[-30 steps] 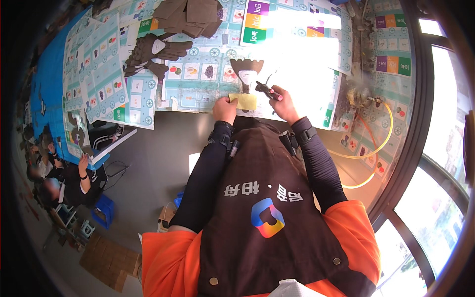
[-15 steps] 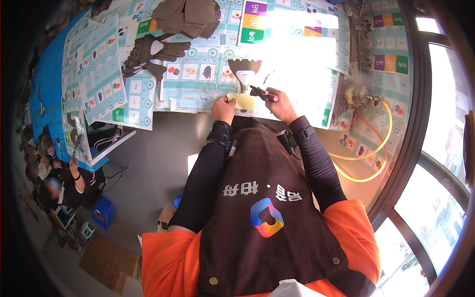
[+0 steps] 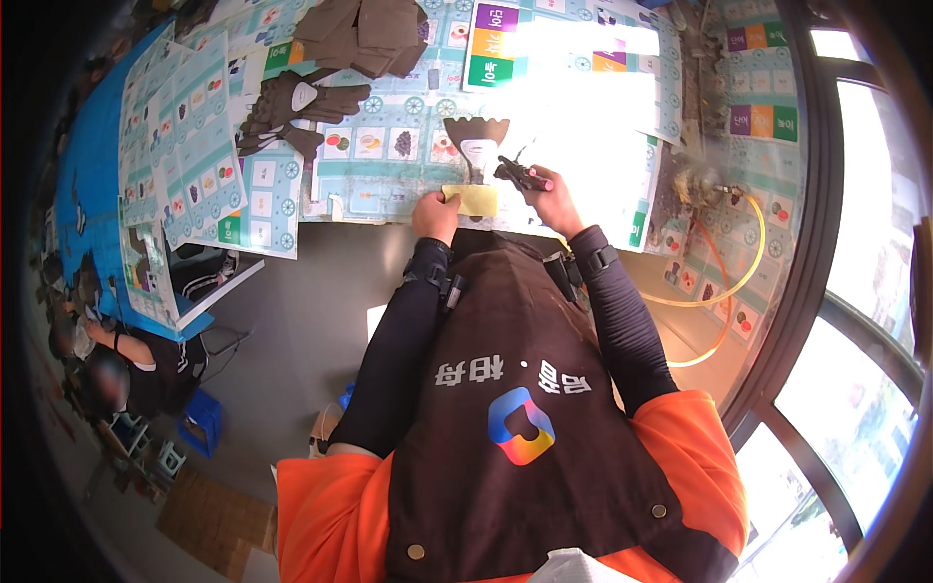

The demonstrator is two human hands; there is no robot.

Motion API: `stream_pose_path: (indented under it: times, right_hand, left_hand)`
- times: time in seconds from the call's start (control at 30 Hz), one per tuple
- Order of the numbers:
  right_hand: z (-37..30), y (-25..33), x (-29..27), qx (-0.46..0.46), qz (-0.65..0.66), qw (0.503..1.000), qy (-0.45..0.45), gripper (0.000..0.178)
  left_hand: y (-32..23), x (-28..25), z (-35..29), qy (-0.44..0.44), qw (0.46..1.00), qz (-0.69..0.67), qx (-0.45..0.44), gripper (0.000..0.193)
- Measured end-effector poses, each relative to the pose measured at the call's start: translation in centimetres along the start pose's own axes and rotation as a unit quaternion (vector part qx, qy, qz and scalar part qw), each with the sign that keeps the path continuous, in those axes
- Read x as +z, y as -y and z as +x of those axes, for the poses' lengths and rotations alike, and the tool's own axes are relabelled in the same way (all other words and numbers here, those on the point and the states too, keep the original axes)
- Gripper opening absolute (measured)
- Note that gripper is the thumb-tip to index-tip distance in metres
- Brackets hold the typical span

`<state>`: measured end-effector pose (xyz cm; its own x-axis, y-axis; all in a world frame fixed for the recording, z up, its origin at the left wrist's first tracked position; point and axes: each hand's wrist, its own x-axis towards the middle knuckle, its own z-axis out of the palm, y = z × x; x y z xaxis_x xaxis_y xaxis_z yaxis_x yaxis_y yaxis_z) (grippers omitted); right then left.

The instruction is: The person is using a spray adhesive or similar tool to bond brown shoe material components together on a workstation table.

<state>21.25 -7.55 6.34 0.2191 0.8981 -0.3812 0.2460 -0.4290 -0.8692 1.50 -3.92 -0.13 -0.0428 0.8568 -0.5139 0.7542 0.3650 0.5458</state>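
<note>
My left hand [image 3: 434, 216] pinches the left end of a small yellow card [image 3: 471, 200] at the table's near edge. Under the card lies a dark brown piece [image 3: 474, 129] with a scalloped, fan-shaped far end and a pale patch. A bit of it shows below the card. To the right, my right hand [image 3: 555, 203] is closed around a dark hand tool [image 3: 517, 173] with a pink end; its exact kind is unclear. The tool points left, held close to the card's upper right corner. No contact between the two can be made out.
Brown glove-like pieces [image 3: 296, 109] and a stack of brown flat pieces [image 3: 374, 34] lie farther left on the printed table sheets [image 3: 374, 175]. A yellow hose [image 3: 756, 257] loops at right, near the window frame [image 3: 753, 394]. Another person [image 3: 146, 364] sits at far left.
My right hand has tipped the tool a little and shifted slightly down. The left hand stays on the card. At far left the other person has lowered an arm.
</note>
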Motion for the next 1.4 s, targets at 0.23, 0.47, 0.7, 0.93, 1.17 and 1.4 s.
stream_pose_path:
  times: [0.23,0.47,0.7,0.93,1.17,1.4]
  right_hand:
    - [0.8,-1.3,-0.2,0.045,0.038,0.998,-0.029,0.018]
    - [1.4,-0.8,-0.3,0.027,0.095,0.989,-0.107,0.016]
    - [1.7,-1.7,-0.5,0.053,-0.005,0.998,-0.033,0.021]
    - [2.0,-2.2,-0.9,0.028,0.051,0.998,-0.040,0.029]
    - [2.1,-0.6,-0.5,-0.029,0.131,0.983,-0.126,0.015]
    - [0.6,0.2,-0.6,-0.002,0.060,0.996,-0.060,0.010]
  left_hand:
    - [0.3,0.3,0.3,0.025,1.000,0.001,-0.004,0.032]
    - [0.4,0.2,0.4,0.005,1.000,0.007,0.004,0.032]
    - [0.2,0.0,0.4,0.002,1.000,-0.001,0.011,0.032]
    - [0.1,-0.2,0.3,0.041,0.999,-0.001,0.001,0.033]
    - [0.3,-0.1,0.3,-0.006,1.000,0.009,0.028,0.033]
    - [0.3,-0.1,0.4,-0.003,1.000,0.005,0.014,0.033]
